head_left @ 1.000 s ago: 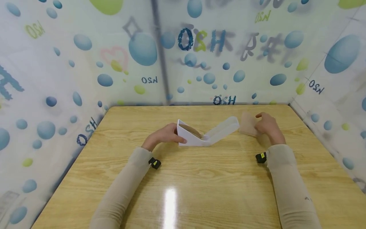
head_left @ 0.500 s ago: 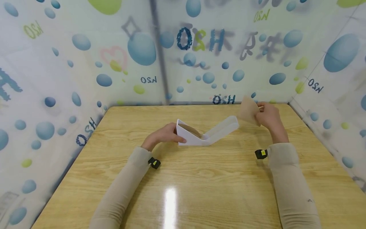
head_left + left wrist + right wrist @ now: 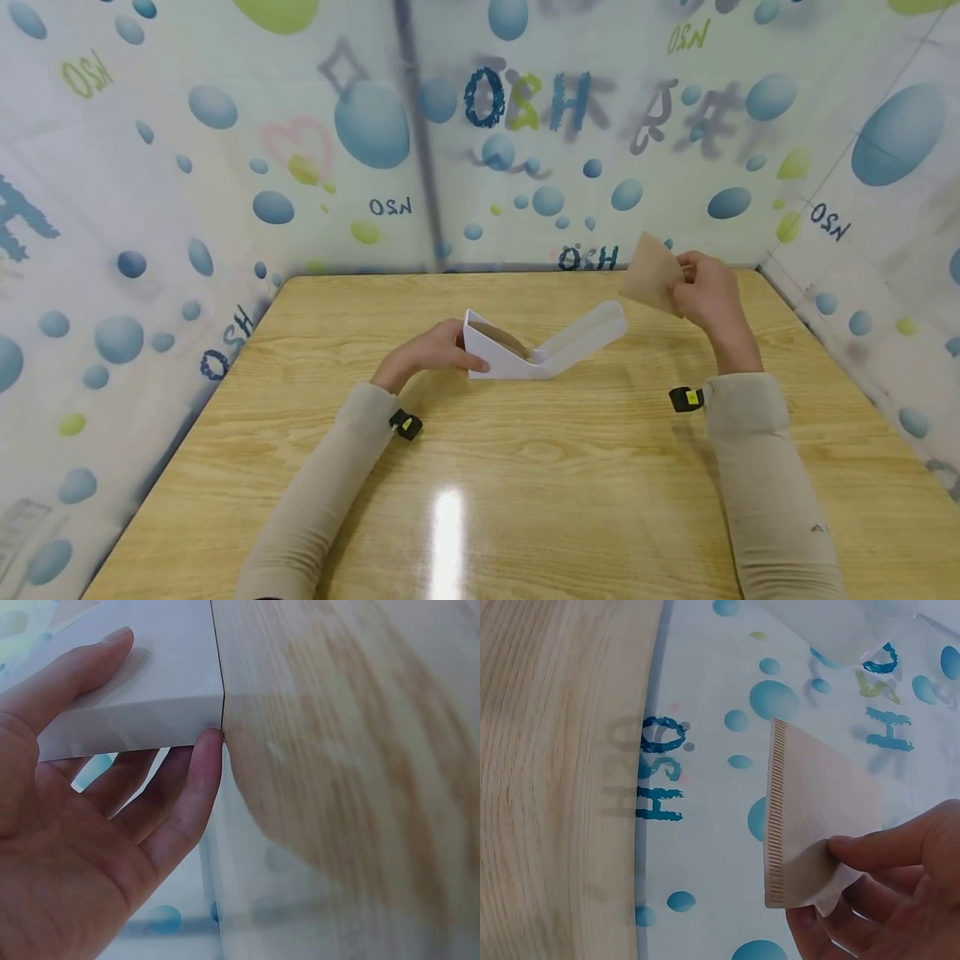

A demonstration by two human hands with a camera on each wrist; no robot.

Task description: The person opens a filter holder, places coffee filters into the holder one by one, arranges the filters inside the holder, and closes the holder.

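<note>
A white wedge-shaped box (image 3: pixel 498 362) stands on the table with its translucent lid (image 3: pixel 588 333) swung out to the right. Brown paper (image 3: pixel 504 340) shows inside it. My left hand (image 3: pixel 435 348) grips the box's left end, thumb on the near side and fingers round the end; the left wrist view shows the thumb flat on the white wall (image 3: pixel 165 667). Raised above the table's far right, my right hand (image 3: pixel 711 296) pinches a light brown paper coffee filter (image 3: pixel 649 273) by its right side. A crimped seam runs down the filter (image 3: pixel 817 802) in the right wrist view.
The wooden table (image 3: pixel 540 483) reaches back to a printed curtain (image 3: pixel 487 183) with blue and green dots. Curtain panels also close off the left and right sides. A small black wrist camera (image 3: pixel 407 425) sits on the left cuff, another black camera (image 3: pixel 686 400) on the right.
My right hand has picked the coffee filter up off the table and lifted it up and back, to the right of the lid. My left hand and the box have stayed put.
</note>
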